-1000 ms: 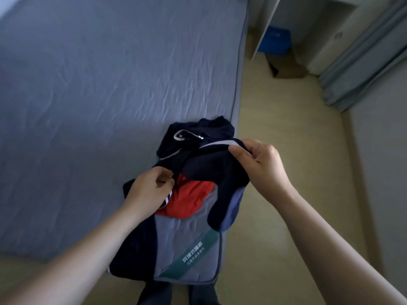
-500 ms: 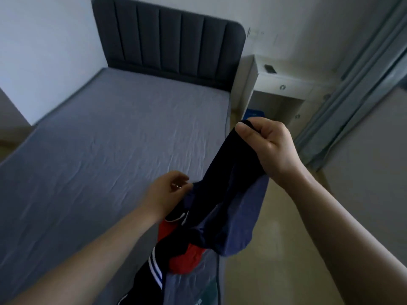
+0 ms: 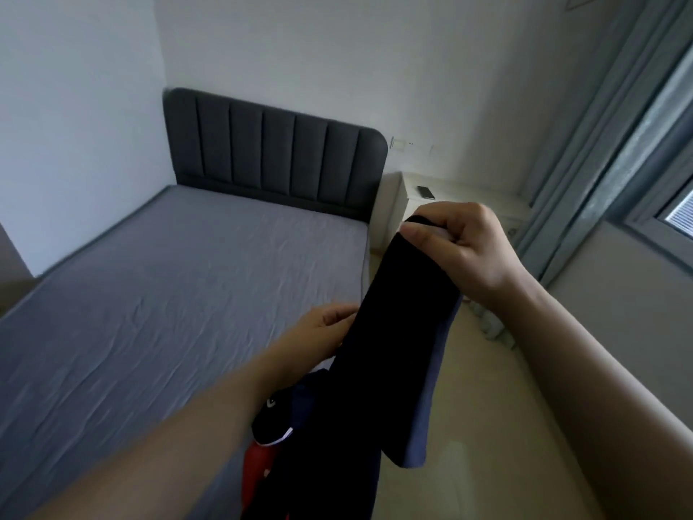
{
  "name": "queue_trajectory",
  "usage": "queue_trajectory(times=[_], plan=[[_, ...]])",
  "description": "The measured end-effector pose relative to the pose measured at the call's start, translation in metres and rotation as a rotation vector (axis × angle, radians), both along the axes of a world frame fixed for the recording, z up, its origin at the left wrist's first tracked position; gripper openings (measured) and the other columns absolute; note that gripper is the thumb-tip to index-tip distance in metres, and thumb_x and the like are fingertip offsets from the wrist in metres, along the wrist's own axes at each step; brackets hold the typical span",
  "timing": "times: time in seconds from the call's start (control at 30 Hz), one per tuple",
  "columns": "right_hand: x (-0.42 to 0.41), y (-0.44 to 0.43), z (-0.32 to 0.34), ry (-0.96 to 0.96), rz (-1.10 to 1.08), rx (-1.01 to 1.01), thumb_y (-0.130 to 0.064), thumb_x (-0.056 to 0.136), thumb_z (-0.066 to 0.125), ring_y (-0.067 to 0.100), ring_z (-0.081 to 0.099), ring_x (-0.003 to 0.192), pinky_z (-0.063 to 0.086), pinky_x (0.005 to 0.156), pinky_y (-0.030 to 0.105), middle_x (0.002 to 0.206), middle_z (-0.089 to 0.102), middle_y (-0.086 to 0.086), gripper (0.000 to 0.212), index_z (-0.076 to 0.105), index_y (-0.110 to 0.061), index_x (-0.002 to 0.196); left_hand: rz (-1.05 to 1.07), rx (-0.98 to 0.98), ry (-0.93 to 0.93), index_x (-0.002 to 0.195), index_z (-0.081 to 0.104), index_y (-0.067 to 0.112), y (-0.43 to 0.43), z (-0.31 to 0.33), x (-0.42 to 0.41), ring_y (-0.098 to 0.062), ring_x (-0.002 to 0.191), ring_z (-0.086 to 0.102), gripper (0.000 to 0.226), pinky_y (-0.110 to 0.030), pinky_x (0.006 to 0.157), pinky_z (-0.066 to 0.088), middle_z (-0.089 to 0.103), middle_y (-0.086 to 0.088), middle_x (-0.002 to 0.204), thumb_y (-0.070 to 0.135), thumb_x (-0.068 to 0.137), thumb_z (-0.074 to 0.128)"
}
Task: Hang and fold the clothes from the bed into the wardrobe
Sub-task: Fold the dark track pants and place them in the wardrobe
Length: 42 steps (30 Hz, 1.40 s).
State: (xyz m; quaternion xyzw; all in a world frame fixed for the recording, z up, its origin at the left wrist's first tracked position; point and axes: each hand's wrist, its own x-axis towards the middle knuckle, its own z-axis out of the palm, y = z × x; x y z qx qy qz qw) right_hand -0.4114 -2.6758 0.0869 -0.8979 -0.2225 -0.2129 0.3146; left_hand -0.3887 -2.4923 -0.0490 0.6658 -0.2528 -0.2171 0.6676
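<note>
Step in hand: pick-up. Garment hangs over the bed's floor-side edge. Right hand grip pinches its top; left hand grip hidden behind cloth, undetermined. Next, probably: spread it and find the shoulders.

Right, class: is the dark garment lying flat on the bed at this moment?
No: the right hand pinches the top edge of the dark garment and holds it up, so it hangs down rather than lying on the bed.

Navy-red garment; grey bedsheet; charcoal headboard.
</note>
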Motion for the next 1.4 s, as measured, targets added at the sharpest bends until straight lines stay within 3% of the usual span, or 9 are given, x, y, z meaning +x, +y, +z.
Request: queue_trajectory(times=[0.1, 0.27, 0.47, 0.57, 0.73, 0.9, 1.03, 1.17, 1.4], plan=[[0.0, -0.016, 0.005, -0.026, -0.089, -0.016, -0.029, 0.088, 0.055, 0.032, 0.046, 0.061, 0.038, 0.056, 0.04, 0.063, 0.049, 0.02, 0.04, 0.055, 0.006, 0.069, 0.002, -0.054, 0.027, 0.092, 0.063, 0.002, 0.003, 0.006, 0.005, -0.019, 0.062, 0.036, 0.041, -0.03, 0.061, 0.03, 0.039, -0.011, 0.07, 0.041, 0.093, 0.051], [-0.006, -0.043, 0.004, -0.117, -0.283, 0.049, -0.027, 0.09, 0.062, 0.004, 0.047, 0.058, 0.037, 0.057, 0.023, 0.057, 0.052, -0.013, 0.03, 0.055, -0.037, 0.062, -0.022, -0.012, -0.028, 0.097, 0.069, 0.012, 0.018, 0.014, 0.015, -0.014, 0.071, 0.053, 0.029, -0.022, 0.066, 0.044, 0.056, -0.001, 0.076, 0.037, 0.089, 0.059], [0.004, -0.075, -0.002, -0.081, -0.645, -0.085, -0.03, 0.088, 0.06, 0.027, 0.054, 0.069, 0.034, 0.06, 0.03, 0.057, 0.051, -0.005, 0.027, 0.053, -0.02, 0.064, 0.268, 0.087, -0.132, 0.075, 0.066, 0.015, 0.015, 0.031, 0.017, -0.009, 0.054, 0.047, 0.031, -0.016, 0.048, 0.035, 0.049, 0.01, 0.056, 0.044, 0.083, 0.057], [0.0, -0.075, -0.018, 0.128, -0.542, -0.15, -0.022, 0.087, 0.064, 0.026, 0.062, 0.092, 0.04, 0.074, 0.026, 0.089, 0.069, 0.003, 0.009, 0.069, -0.017, 0.093, 0.398, 0.074, -0.323, 0.079, 0.068, 0.014, 0.007, 0.066, 0.028, 0.0, 0.058, 0.054, 0.023, -0.012, 0.054, 0.041, 0.06, 0.011, 0.061, 0.033, 0.09, 0.06], [-0.009, -0.041, -0.033, 0.313, -0.107, 0.244, -0.034, 0.085, 0.07, -0.004, 0.051, 0.12, 0.041, 0.1, 0.023, 0.128, 0.058, -0.02, 0.049, 0.053, -0.037, 0.131, 0.245, 0.181, -0.55, 0.083, 0.071, 0.01, -0.012, 0.12, 0.028, -0.001, 0.066, 0.055, 0.019, -0.02, 0.064, 0.042, 0.066, 0.001, 0.069, 0.024, 0.091, 0.061], [-0.002, -0.019, -0.033, 0.226, -0.018, 0.39, -0.018, 0.093, 0.061, 0.008, 0.068, 0.084, 0.051, 0.072, 0.017, 0.088, 0.073, -0.007, 0.013, 0.072, -0.024, 0.097, 0.27, 0.296, -0.739, 0.085, 0.073, 0.013, -0.024, 0.155, 0.019, -0.022, 0.076, 0.064, 0.024, -0.034, 0.072, 0.049, 0.07, -0.011, 0.08, 0.034, 0.09, 0.061], [0.004, -0.026, -0.021, 0.054, -0.176, 0.532, -0.017, 0.097, 0.055, -0.003, 0.054, 0.047, 0.036, 0.042, 0.007, 0.055, 0.06, -0.018, 0.019, 0.07, -0.021, 0.085, 0.244, 0.355, -0.613, 0.079, 0.071, 0.015, -0.005, 0.154, 0.023, -0.006, 0.057, 0.056, 0.015, -0.022, 0.058, 0.043, 0.065, 0.004, 0.066, 0.03, 0.082, 0.073], [0.018, -0.03, -0.008, -0.029, -0.316, 0.487, -0.023, 0.094, 0.057, -0.004, 0.055, 0.057, 0.039, 0.051, 0.009, 0.061, 0.062, -0.018, 0.02, 0.067, -0.024, 0.078, 0.161, 0.402, -0.388, 0.094, 0.071, 0.01, 0.017, 0.115, 0.027, -0.006, 0.068, 0.064, 0.022, -0.019, 0.061, 0.048, 0.071, 0.002, 0.078, 0.023, 0.077, 0.078], [0.038, -0.07, -0.017, 0.091, -0.628, 0.36, -0.022, 0.092, 0.055, 0.026, 0.061, 0.083, 0.04, 0.066, 0.03, 0.08, 0.068, 0.006, 0.019, 0.067, -0.011, 0.083, 0.323, 0.428, -0.338, 0.068, 0.063, 0.018, 0.052, 0.082, 0.04, -0.004, 0.05, 0.046, 0.023, -0.018, 0.05, 0.035, 0.052, 0.01, 0.055, 0.034, 0.079, 0.074]])
